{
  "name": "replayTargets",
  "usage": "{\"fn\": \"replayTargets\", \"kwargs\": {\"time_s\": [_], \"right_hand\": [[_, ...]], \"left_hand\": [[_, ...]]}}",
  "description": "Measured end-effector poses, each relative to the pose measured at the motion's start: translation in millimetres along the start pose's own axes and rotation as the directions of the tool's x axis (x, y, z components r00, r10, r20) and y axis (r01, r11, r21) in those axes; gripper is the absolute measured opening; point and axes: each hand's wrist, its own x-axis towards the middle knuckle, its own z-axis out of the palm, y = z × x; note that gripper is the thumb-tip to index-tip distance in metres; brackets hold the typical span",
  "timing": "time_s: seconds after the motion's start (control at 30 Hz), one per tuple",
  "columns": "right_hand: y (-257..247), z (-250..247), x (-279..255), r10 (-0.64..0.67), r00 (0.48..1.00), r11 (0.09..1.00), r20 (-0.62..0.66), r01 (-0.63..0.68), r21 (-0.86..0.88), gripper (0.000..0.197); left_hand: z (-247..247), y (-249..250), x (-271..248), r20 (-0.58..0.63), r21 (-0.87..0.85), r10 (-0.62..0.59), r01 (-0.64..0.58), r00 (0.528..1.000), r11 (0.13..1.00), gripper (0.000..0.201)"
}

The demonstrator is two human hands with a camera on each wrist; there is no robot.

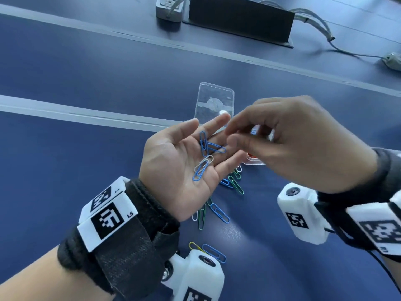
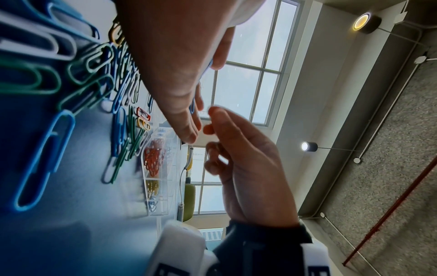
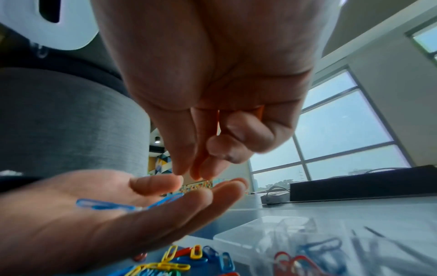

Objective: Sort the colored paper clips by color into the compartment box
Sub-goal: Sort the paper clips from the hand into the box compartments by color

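Note:
My left hand (image 1: 211, 129) is held palm up and open above the blue table. Three blue paper clips (image 1: 213, 147) and one white clip (image 1: 204, 162) lie loose on its palm and fingers. My right hand (image 1: 229, 137) hovers just over the left fingertips. Its fingers are curled and its thumb and forefinger tips are close together, with nothing visible between them (image 3: 189, 173). The clear compartment box (image 2: 156, 168) lies beyond the hands and holds red, yellow and blue clips in separate cells. In the head view my right hand hides most of it; its open lid (image 1: 214, 101) shows.
Loose green, blue and white clips (image 1: 236, 185) lie on the table under my left hand. A yellow and a blue clip (image 1: 213, 253) lie nearer me. A black box (image 1: 238, 20) with cables and a white adapter (image 1: 169, 8) stand at the far edge.

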Motion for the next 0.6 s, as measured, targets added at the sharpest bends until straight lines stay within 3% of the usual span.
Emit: {"fn": "replayTargets", "kwargs": {"time_s": [0.13, 0.27, 0.4, 0.53, 0.6], "right_hand": [[-8.5, 15.7, 9.8, 0.028, 0.998, 0.996, 0.061, -0.022, -0.085, 0.020], [-11.1, 16.9, 14.3, 0.021, 0.997, 0.995, 0.073, -0.013, -0.098, 0.007], [-11.0, 2.4, 19.5, -0.098, 0.994, 0.990, 0.044, 0.102, -0.101, 0.011], [-13.9, 3.1, 21.6, -0.214, 0.950, 0.957, 0.228, 0.251, -0.145, 0.031], [-11.3, 6.3, 23.1, -0.213, 0.946, 0.948, 0.244, 0.260, -0.181, 0.034]], "left_hand": [[-2.4, -0.5, -0.3, 0.070, -0.115, 0.012, -0.004, 0.997, 0.993, 0.045], [-5.9, -0.4, 0.0, 0.065, -0.093, 0.003, 0.003, 0.998, 0.996, 0.049], [-5.7, -0.9, 1.1, 0.046, -0.035, 0.000, 0.001, 0.999, 0.999, 0.053], [-2.6, -2.2, -0.4, 0.046, -0.084, -0.016, 0.020, 0.999, 0.996, 0.052], [-2.1, -1.8, -1.3, 0.070, -0.142, -0.011, 0.021, 0.997, 0.990, 0.056]]}}
